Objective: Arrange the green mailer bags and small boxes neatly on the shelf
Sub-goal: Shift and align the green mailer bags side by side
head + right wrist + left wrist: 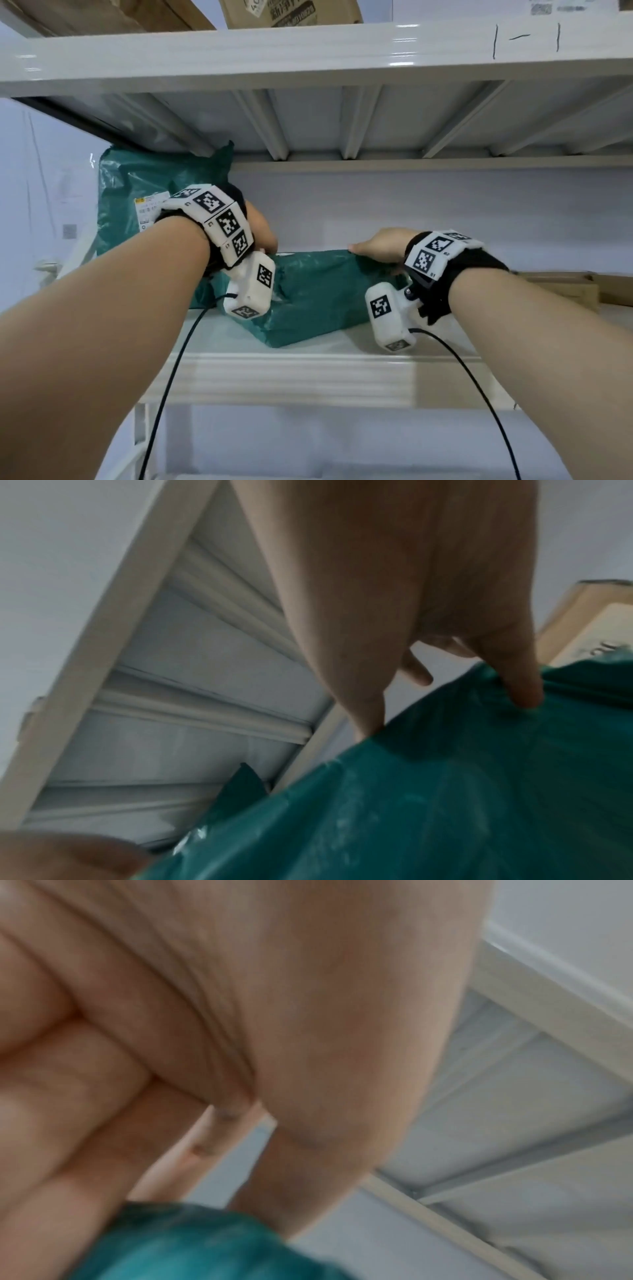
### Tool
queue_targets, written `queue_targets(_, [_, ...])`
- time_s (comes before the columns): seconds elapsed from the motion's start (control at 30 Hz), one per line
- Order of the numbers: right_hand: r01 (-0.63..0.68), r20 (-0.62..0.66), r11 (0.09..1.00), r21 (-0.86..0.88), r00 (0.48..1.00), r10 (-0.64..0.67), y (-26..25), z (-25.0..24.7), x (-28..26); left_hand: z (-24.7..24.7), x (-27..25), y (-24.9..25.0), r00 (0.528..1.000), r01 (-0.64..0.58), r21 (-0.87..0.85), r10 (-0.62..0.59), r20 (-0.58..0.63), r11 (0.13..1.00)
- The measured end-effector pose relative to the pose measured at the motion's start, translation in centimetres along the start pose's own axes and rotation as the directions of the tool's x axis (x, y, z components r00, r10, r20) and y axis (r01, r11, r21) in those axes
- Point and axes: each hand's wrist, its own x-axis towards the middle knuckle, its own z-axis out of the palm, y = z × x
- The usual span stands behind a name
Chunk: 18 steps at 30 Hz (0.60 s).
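Note:
A green mailer bag [318, 291] lies on the white shelf [308, 373], near its front edge. My left hand [269, 245] grips the bag's far left edge; in the blurred left wrist view the left hand [212, 1199] has fingers and thumb either side of the green bag [178, 1250]. My right hand [363, 250] holds the far right edge, and in the right wrist view a fingertip [520, 696] digs into the bag [445, 791] while the thumb goes behind it. A second green mailer bag [137, 178] with a white label stands upright at the back left.
Flat cardboard boxes [565, 287] lie on the same shelf at the right. The upper shelf [308, 54] hangs close overhead with brown cartons [291, 12] on it. A wall closes the back. Bare shelf shows between the lying bag and the boxes.

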Motion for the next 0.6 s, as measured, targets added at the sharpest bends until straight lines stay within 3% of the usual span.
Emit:
queue_targets(0.2, [-0.069, -0.04, 0.991, 0.114, 0.996, 0.074, -0.1, 1.0, 0.9, -1.3, -0.5, 0.9, 0.991, -0.131, 0.141, 0.132, 0.003, 0.981])
queue_targets(0.37, [-0.096, -0.008, 0.959, 0.268, 0.995, 0.102, 0.1, 0.9, 2.1, -1.7, 1.5, 0.4, 0.981, -0.1, -0.233, 0.134, 0.138, 0.967])
queue_targets(0.5, [-0.112, 0.017, 0.978, 0.175, 0.994, 0.111, 0.4, 0.6, 2.1, 0.3, 4.1, -0.4, 0.981, -0.056, -0.302, 0.109, 0.163, 0.952])
queue_targets(0.6, [-0.111, 0.03, 0.972, 0.206, 0.994, 0.107, 0.8, 0.6, 2.8, 1.2, 5.7, -0.9, 0.997, -0.023, -0.314, 0.045, 0.065, 0.949])
